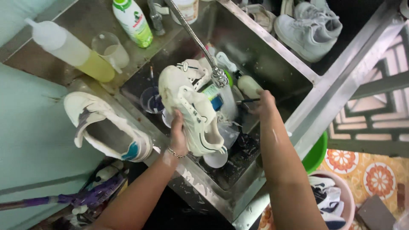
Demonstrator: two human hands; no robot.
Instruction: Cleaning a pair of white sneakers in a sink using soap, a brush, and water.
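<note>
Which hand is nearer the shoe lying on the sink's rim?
Left. The left hand holds another shoe beside that rim shoe; the right hand is farther off, inside the sink.

The sneaker (191,110) is cream-white with dark stripes (sink (272,55) steel-grey), the floor tiles (370,170) orange-flowered.

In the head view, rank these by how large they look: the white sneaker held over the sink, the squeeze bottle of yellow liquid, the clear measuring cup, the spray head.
1. White sneaker, gripped by the left hand; nearest the camera, so flattered.
2. Squeeze bottle.
3. Measuring cup.
4. Spray head.
</note>
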